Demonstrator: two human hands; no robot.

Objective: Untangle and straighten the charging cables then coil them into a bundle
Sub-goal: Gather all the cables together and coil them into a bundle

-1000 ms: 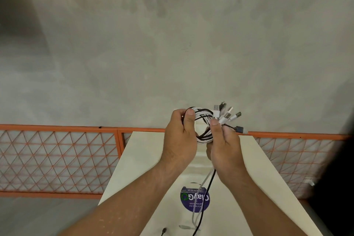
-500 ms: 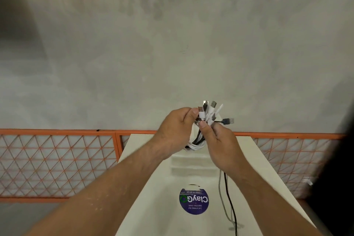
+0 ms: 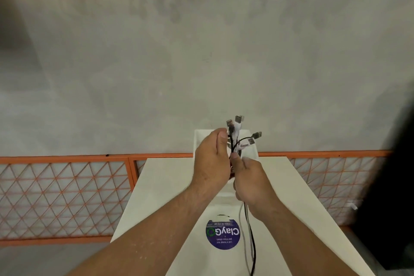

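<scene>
A bundle of black and white charging cables [image 3: 236, 141] is held upright above the white table [image 3: 165, 177]. Several USB plugs stick out of its top, two pointing up and two to the right. My left hand [image 3: 211, 159] grips the coiled part from the left, thumb up against the cables. My right hand [image 3: 251, 181] pinches the bundle just below, thumb on the strands. Black and white loose ends [image 3: 248, 242] hang from under my right hand down to the table. Most of the coil is hidden between my hands.
A round purple sticker [image 3: 223, 234] sits on the table near the hanging ends. A white box-like block [image 3: 201, 139] stands at the table's far edge. An orange mesh fence [image 3: 65, 197] runs behind the table, against a grey concrete wall. A dark shape fills the right edge.
The coil has turned edge-on and closed up between my hands. The plugs now point more upward. The loose ends have swung to the right of the sticker.
</scene>
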